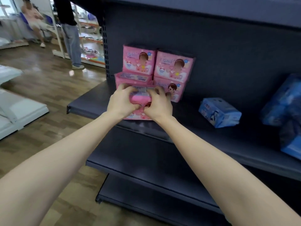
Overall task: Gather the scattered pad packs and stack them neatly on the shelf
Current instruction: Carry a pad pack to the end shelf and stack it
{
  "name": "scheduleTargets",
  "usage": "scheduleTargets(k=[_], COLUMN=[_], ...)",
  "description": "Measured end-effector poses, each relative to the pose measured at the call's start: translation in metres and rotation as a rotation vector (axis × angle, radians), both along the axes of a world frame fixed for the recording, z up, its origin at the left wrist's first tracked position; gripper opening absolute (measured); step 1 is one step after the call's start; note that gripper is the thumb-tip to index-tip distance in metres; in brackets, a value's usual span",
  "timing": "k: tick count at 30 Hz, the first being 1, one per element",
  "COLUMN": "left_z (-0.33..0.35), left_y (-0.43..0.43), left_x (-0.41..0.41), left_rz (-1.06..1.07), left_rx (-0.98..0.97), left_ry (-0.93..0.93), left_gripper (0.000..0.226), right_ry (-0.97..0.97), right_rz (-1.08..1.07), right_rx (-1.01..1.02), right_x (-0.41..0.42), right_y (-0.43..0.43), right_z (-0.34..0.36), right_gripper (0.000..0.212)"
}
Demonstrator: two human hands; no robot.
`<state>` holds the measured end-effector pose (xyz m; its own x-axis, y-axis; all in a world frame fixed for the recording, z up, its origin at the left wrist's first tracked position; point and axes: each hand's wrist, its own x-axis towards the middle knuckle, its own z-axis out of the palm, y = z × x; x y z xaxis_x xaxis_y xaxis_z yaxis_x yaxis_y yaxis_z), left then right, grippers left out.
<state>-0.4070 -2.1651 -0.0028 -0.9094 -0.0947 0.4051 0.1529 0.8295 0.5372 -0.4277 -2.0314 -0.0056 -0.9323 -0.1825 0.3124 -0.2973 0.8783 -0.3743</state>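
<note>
My left hand [121, 101] and my right hand [158, 102] both grip one pink pad pack [140, 98] near the front of the dark shelf [91, 101]. It sits on another pink pack [138, 115] lying flat below. Behind them stand stacked pink packs: one at the upper left [138, 61], one at the upper right [175, 66], one at the lower right [172, 91] and a flat one [133, 78] at the left. A blue pad pack [219, 112] lies loose on the shelf to the right.
Bigger blue packs [283, 101] pile up at the far right of the shelf. Lower dark shelves [146, 160] jut out beneath. White shelf boards [17, 111] lie on the wooden floor at left. Two people [70, 33] are in the aisle beyond.
</note>
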Motion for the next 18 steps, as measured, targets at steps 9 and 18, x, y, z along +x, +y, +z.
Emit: scheduleTargets(k=[9,18], left_z=[-0.005,-0.01], left_y=[0.039,0.062], left_x=[-0.027,-0.049], left_rz=[-0.208,-0.308], left_rx=[-0.003,-0.033], left_ry=[-0.023,-0.025], left_gripper=[0.057,0.055], right_ry=[-0.012,-0.022], right_rz=[-0.209,-0.283], right_rx=[-0.006,0.046], right_x=[0.001,-0.006], right_y=[0.039,0.061], right_z=[-0.005,-0.01], right_gripper=[0.063,0.06])
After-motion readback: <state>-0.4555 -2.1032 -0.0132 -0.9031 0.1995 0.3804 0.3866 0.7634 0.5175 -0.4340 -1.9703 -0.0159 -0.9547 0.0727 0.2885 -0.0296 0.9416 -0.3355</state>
